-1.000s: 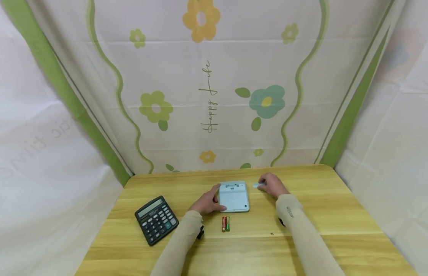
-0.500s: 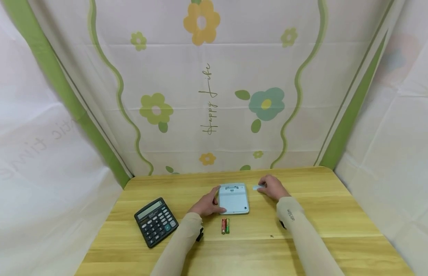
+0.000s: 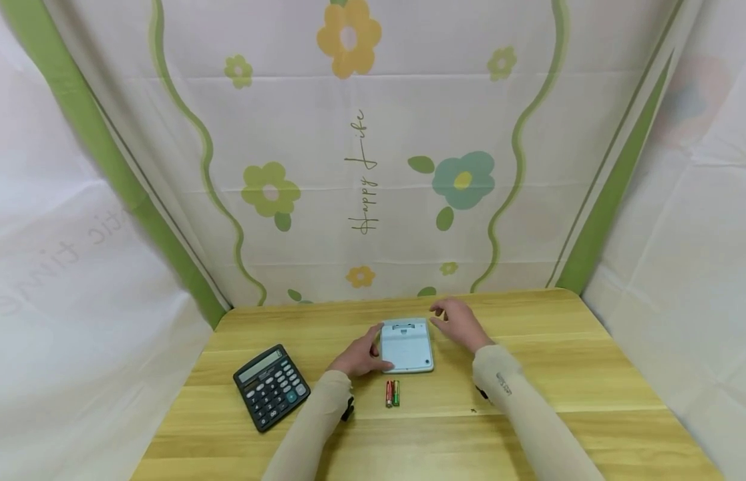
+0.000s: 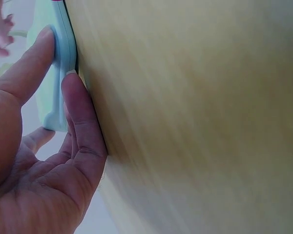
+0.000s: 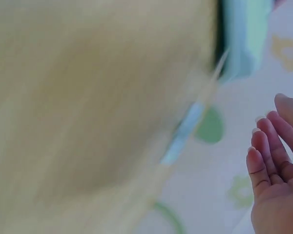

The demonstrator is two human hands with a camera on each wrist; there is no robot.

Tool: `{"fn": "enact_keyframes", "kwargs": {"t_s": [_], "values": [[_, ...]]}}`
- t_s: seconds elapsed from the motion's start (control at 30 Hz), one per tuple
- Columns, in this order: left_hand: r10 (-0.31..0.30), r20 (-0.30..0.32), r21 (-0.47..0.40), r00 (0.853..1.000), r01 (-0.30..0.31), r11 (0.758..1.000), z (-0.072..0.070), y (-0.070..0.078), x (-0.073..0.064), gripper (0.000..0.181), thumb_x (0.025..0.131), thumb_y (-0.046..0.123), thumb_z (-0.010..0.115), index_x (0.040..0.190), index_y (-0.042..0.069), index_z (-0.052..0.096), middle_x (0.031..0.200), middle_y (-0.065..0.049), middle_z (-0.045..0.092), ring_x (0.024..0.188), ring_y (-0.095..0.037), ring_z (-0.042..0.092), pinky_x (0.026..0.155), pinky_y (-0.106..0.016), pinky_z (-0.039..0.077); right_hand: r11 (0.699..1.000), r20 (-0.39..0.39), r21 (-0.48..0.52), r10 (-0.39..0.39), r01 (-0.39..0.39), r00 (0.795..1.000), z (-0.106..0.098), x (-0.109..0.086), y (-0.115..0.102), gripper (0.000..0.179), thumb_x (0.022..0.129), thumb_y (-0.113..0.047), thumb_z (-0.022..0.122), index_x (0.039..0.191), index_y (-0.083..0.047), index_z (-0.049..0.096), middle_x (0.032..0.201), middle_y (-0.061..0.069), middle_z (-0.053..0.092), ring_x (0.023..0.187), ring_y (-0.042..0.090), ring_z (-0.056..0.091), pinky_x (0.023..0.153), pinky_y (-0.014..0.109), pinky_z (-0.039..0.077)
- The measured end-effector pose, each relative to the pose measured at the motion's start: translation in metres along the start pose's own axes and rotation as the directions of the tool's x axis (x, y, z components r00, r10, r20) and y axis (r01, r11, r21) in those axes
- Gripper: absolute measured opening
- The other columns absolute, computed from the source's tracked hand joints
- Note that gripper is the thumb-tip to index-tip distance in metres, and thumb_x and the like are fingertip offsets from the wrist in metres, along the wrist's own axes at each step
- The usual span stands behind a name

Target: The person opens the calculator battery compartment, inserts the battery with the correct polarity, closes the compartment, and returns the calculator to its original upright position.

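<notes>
A light-blue flat device lies on the table with what looks like its back up and an uncovered slot near its far edge. My left hand holds its left side, thumb on the near corner and a finger at the far corner; in the left wrist view another finger lies along its side. Just right of the device, my right hand hovers empty with fingers relaxed. A small light-blue cover lies on the table in the right wrist view; in the head view the right hand hides it.
Two small batteries, one red and one green, lie side by side before the device. A black calculator sits at the left. A tiny dark speck is on the wooden table. Patterned cloth hangs behind.
My right hand has let go of the small light-blue cover and moved left and slightly up, nearer the device. The left hand stays on the device.
</notes>
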State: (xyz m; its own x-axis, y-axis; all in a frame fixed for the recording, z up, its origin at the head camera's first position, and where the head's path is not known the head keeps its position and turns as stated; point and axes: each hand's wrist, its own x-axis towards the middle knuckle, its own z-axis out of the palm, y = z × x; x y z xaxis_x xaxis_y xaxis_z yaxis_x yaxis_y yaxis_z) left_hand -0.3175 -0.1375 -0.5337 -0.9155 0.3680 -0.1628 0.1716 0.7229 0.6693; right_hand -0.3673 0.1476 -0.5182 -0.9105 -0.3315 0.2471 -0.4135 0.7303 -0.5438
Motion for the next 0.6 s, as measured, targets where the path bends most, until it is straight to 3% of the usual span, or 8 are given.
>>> {"fn": "enact_keyframes", "kwargs": {"t_s": [0.13,0.23,0.43,0.6], "values": [[-0.004,0.001,0.005,1.000,0.004,1.000,0.000,-0.001,0.002,0.103,0.089,0.037,0.084,0.166,0.015,0.020,0.097,-0.003,0.057,0.085,-0.016,0.051,0.081,-0.035,0.043,0.997,0.023,0.043,-0.070,0.069,0.997,0.005,-0.005,-0.026,0.017,0.096,-0.017,0.076,0.109,-0.006,0.076,0.091,-0.002,0.068,0.076,0.011,0.058,0.069,0.029,0.052],[-0.002,0.000,0.007,1.000,0.002,1.000,0.000,-0.004,0.005,0.103,0.089,0.039,0.083,0.166,0.016,0.020,0.097,-0.003,0.057,0.085,-0.016,0.051,0.082,-0.035,0.043,0.990,0.082,0.065,-0.129,0.123,0.988,0.009,-0.013,-0.042,0.018,0.095,-0.018,0.078,0.108,-0.007,0.076,0.090,-0.004,0.067,0.073,0.007,0.057,0.066,0.025,0.051],[0.018,-0.004,0.008,1.000,-0.018,1.000,0.001,-0.006,0.007,0.102,0.089,0.037,0.083,0.166,0.013,0.020,0.097,-0.004,0.058,0.085,-0.016,0.052,0.081,-0.036,0.044,0.970,0.236,0.123,-0.235,0.211,0.943,0.021,-0.030,-0.061,0.025,0.093,-0.019,0.080,0.112,-0.005,0.074,0.097,0.002,0.071,0.072,0.004,0.058,0.066,0.023,0.053],[0.019,-0.007,0.005,1.000,-0.018,1.000,0.001,-0.003,0.003,0.102,0.089,0.034,0.084,0.165,0.011,0.022,0.097,-0.005,0.059,0.084,-0.017,0.051,0.080,-0.035,0.044,0.964,0.340,0.180,-0.249,0.197,0.907,0.032,-0.042,-0.067,0.033,0.087,-0.024,0.086,0.112,-0.007,0.073,0.100,0.004,0.072,0.072,0.002,0.058,0.067,0.021,0.053]]}}
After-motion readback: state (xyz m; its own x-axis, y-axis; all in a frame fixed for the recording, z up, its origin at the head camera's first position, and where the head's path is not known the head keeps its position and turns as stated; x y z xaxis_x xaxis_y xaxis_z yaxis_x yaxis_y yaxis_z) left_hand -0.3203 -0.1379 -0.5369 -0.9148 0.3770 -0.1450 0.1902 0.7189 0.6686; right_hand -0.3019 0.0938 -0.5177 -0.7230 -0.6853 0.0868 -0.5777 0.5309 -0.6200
